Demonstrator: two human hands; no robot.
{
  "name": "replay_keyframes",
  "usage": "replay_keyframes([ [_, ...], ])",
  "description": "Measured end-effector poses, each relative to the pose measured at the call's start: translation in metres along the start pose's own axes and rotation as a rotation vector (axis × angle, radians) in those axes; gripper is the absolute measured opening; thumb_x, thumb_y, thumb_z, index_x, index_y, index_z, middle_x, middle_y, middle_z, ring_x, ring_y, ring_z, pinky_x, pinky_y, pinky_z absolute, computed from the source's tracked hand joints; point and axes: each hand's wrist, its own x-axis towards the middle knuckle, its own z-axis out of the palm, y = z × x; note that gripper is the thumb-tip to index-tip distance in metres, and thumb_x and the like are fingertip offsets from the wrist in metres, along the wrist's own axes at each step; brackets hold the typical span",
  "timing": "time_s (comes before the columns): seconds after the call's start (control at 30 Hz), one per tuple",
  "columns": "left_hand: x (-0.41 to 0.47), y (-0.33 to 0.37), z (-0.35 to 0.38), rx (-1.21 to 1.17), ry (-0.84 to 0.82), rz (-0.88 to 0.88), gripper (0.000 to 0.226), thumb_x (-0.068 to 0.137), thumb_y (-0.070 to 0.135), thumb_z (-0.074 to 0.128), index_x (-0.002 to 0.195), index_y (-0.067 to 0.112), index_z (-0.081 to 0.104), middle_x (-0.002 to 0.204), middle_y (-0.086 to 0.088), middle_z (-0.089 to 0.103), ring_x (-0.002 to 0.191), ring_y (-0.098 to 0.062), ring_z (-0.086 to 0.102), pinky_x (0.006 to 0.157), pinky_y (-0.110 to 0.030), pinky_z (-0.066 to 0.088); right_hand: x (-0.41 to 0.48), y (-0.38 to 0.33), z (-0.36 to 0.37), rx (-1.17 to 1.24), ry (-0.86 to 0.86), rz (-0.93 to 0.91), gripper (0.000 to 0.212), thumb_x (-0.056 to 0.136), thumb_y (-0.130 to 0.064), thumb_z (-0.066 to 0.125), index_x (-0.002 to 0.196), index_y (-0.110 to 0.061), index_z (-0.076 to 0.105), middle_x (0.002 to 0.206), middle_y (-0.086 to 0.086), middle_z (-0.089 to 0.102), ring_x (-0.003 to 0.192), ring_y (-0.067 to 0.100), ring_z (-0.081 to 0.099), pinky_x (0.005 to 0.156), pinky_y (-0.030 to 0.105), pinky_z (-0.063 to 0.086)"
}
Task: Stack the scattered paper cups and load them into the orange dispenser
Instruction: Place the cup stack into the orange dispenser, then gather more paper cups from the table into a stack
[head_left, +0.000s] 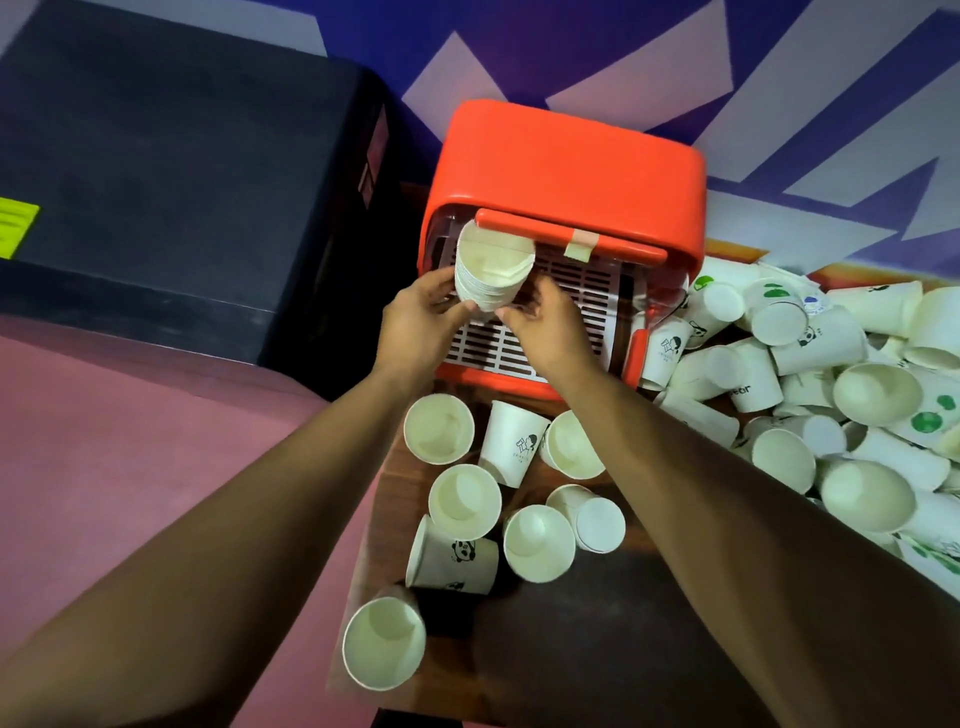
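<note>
— Cups: where is the stack of paper cups (492, 278)?

— At the open front of the orange dispenser (566, 171), tilted, its mouth just under the raised lid edge, above the white slotted tray (524, 343).

— And the hands?

— The left hand (423, 317) curls its fingers round the stack's left side; the right hand (545, 322) pinches its lower right side.

— Anything else?

— Loose cups (462, 501) lie on the tabletop (561, 623) below, and a heap of cups (831, 395) sits to the dispenser's right.
</note>
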Motion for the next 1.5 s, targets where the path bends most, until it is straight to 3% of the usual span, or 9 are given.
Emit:
replay_keyframes([
  [0.3, 0.026, -0.007, 0.004, 0.129, 0.022, 0.071, 0.038, 0.096, 0.011, 0.064, 0.133, 0.016, 0.065, 0.118, 0.009, 0.073, 0.111, 0.003, 0.065, 0.101, -0.016, 0.048, 0.026, 0.006, 0.018, 0.048, 0.087, -0.042, 0.015, 0.087, -0.018, 0.068, 0.1, -0.019, 0.059, 0.101, 0.002, 0.073, 0.096, 0.017, 0.069, 0.09, 0.042, 0.055],
  [0.53, 0.018, -0.008, -0.004, 0.189, -0.095, 0.072, 0.04, 0.097, 0.009, 0.059, 0.137, 0.013, 0.061, 0.124, 0.007, 0.07, 0.113, 0.002, 0.063, 0.1, -0.012, 0.046, 0.025, 0.013, 0.024, -0.019, 0.085, -0.011, 0.051, 0.08, -0.04, 0.065, 0.121, -0.011, 0.057, 0.116, 0.005, 0.069, 0.107, 0.02, 0.065, 0.094, 0.045, 0.053],
  [0.63, -0.002, -0.001, -0.015, 0.219, -0.05, -0.003, 0.039, 0.098, 0.016, 0.062, 0.137, 0.01, 0.059, 0.125, 0.004, 0.067, 0.113, -0.004, 0.063, 0.094, -0.011, 0.047, 0.0, 0.003, 0.01, -0.074, 0.066, -0.004, 0.055, 0.089, -0.033, 0.065, 0.137, -0.013, 0.048, 0.138, 0.006, 0.056, 0.126, 0.019, 0.054, 0.105, 0.041, 0.045],
  [0.73, -0.027, 0.007, -0.034, 0.221, -0.032, 0.004, 0.025, 0.097, 0.021, 0.063, 0.121, 0.016, 0.066, 0.11, 0.007, 0.071, 0.104, -0.006, 0.067, 0.096, -0.022, 0.053, -0.041, -0.008, -0.008, -0.155, 0.051, -0.086, 0.045, 0.092, -0.028, 0.062, 0.134, -0.016, 0.051, 0.136, 0.001, 0.056, 0.123, 0.014, 0.053, 0.105, 0.037, 0.045],
  [1.03, -0.152, -0.011, -0.092, 0.222, -0.18, -0.028, 0.006, 0.096, 0.029, 0.065, 0.101, 0.032, 0.067, 0.101, 0.01, 0.07, 0.091, -0.001, 0.066, 0.077, -0.013, 0.051, -0.17, -0.014, -0.015, -0.396, -0.154, -0.282, 0.04, 0.092, -0.028, 0.062, 0.131, -0.019, 0.053, 0.133, -0.006, 0.05, 0.121, 0.007, 0.047, 0.096, 0.009, 0.033],
  [1.13, -0.188, -0.033, -0.102, 0.21, -0.267, -0.062, 0.025, 0.089, 0.053, 0.064, 0.107, 0.036, 0.065, 0.111, 0.008, 0.067, 0.104, -0.009, 0.066, 0.09, -0.033, 0.056, -0.182, -0.01, -0.006, -0.54, -0.205, -0.342, 0.042, 0.093, -0.029, 0.061, 0.133, -0.019, 0.052, 0.135, -0.005, 0.048, 0.124, 0.008, 0.044, 0.095, 0.0, 0.023],
  [1.23, -0.222, -0.052, -0.104, 0.2, -0.409, -0.073, 0.049, 0.079, 0.063, 0.071, 0.122, 0.044, 0.058, 0.125, 0.012, 0.061, 0.119, -0.004, 0.058, 0.102, -0.03, 0.049, -0.196, 0.0, 0.004, -0.646, -0.277, -0.384, 0.04, 0.093, -0.031, 0.061, 0.13, -0.018, 0.055, 0.129, -0.002, 0.05, 0.12, 0.016, 0.048, 0.098, 0.023, 0.041],
  [1.33, -0.249, -0.068, -0.098, 0.184, -0.562, -0.057, 0.083, 0.071, 0.056, 0.082, 0.143, 0.041, 0.043, 0.142, 0.015, 0.049, 0.137, -0.003, 0.044, 0.114, -0.026, 0.038, -0.204, 0.012, 0.015, -0.776, -0.351, -0.405, 0.04, 0.092, -0.03, 0.06, 0.129, -0.017, 0.056, 0.126, 0.001, 0.051, 0.117, 0.023, 0.045, 0.101, 0.04, 0.044],
  [1.5, -0.268, -0.103, -0.079, 0.305, -0.565, -0.042, 0.108, 0.065, 0.054, 0.088, 0.154, 0.03, 0.03, 0.152, 0.008, 0.037, 0.143, -0.011, 0.037, 0.118, -0.04, 0.036, -0.195, 0.021, 0.028, -0.924, -0.401, -0.439, 0.028, 0.093, -0.026, 0.058, 0.118, -0.014, 0.064, 0.116, 0.002, 0.056, 0.111, 0.024, 0.042, 0.1, 0.04, 0.041],
])
